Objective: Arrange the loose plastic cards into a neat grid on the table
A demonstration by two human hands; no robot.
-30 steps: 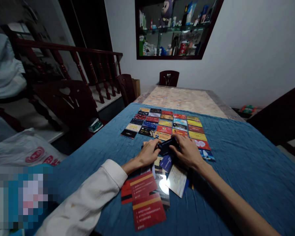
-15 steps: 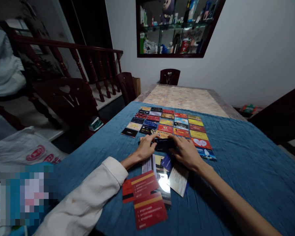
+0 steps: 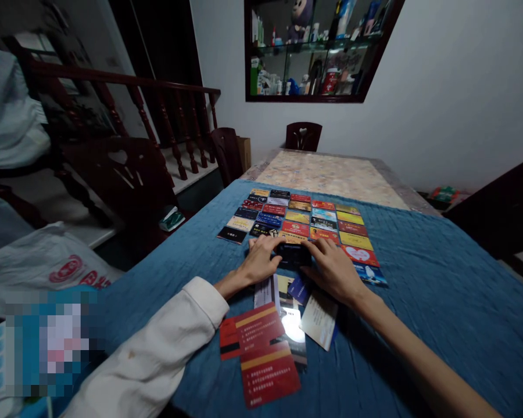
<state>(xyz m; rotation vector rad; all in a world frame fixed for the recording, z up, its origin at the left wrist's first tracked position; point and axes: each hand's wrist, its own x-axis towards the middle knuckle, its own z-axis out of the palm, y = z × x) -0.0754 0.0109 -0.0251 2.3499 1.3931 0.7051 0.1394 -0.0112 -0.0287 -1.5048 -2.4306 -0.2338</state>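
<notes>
Between my two hands is a black card [image 3: 293,256], lying level just below the third column of a grid of overlapping cards [image 3: 297,228]. My left hand [image 3: 261,259] pinches its left end with thumb and fingers. At the right end, my right hand [image 3: 335,268] grips it the same way. Closer to me lies a loose pile: red cards with a gold stripe [image 3: 271,374], a pale card [image 3: 319,319], a blue card [image 3: 299,289] and a shiny card [image 3: 293,328]. My right hand hovers over the upper part of this pile.
A blue cloth [image 3: 418,325] covers the near part of the table, with the patterned tabletop [image 3: 331,174] beyond. Dark wooden chairs [image 3: 229,154] surround it. On the left are a white plastic bag [image 3: 47,261] and a tissue pack [image 3: 171,219].
The black card has gone from tilted to level and moved slightly away from me, up against the grid's lower edge. Both hands moved with it. The view shifted a little.
</notes>
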